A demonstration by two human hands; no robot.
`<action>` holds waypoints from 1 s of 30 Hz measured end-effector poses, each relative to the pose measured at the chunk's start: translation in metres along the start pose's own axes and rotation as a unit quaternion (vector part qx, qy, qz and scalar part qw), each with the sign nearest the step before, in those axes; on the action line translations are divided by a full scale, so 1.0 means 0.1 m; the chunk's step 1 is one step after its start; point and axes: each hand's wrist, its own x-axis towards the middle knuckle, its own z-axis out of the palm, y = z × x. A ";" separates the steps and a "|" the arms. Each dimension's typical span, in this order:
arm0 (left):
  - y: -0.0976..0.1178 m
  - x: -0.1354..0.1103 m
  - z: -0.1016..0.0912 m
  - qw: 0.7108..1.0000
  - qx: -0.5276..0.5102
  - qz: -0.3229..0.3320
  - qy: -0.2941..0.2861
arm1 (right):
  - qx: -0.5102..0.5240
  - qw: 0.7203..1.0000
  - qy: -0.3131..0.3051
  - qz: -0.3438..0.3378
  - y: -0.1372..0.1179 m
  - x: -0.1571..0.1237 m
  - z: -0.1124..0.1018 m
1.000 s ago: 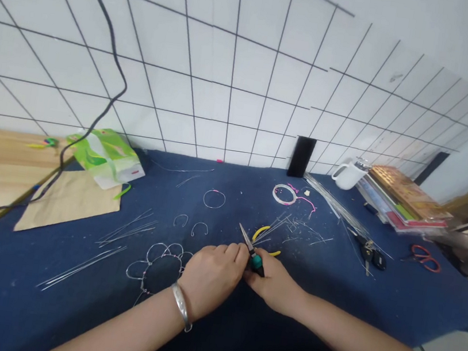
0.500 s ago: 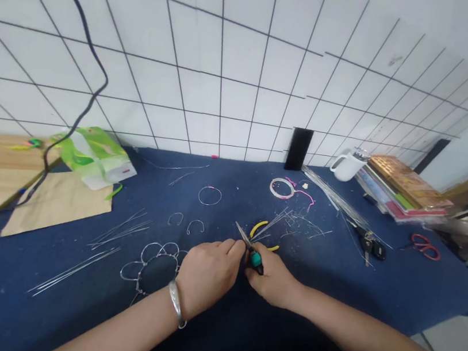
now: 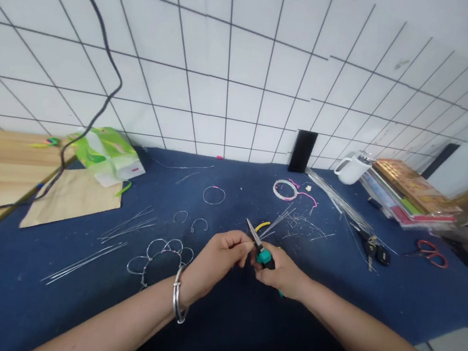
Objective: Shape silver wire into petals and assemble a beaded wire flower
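Observation:
My right hand (image 3: 283, 272) is closed round the teal and black handles of long-nose pliers (image 3: 265, 256), whose tapered jaws point up and to the left. Right beside the jaws, my left hand (image 3: 225, 255) is closed in a pinch; whatever sits between its fingertips is too small to make out. A wire frame with several loops (image 3: 157, 249) lies left of my left hand, partly covered by that forearm. Beyond the hands lie two small open wire loops, one of them a bent wire loop (image 3: 199, 226), and a larger wire ring (image 3: 214, 195). A yellow-handled tool (image 3: 262, 225) lies partly hidden behind the pliers.
Loose straight wires (image 3: 85, 262) lie at left, near a green packet (image 3: 109, 152). Wire offcuts (image 3: 297, 222), a wire coil (image 3: 285, 190), a black upright block (image 3: 302, 151), a white mug (image 3: 352, 169), stacked books (image 3: 410, 191) and red-handled scissors (image 3: 432, 254) are at right.
My left hand has turned, so its thumb and pinching fingertips now show. The pliers have tilted slightly in my right hand. The whole view has shifted a little.

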 end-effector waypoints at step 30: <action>0.02 -0.05 -0.06 0.980 -0.155 -0.104 -0.063 | -0.198 0.980 -0.012 0.033 -0.35 -0.16 -0.07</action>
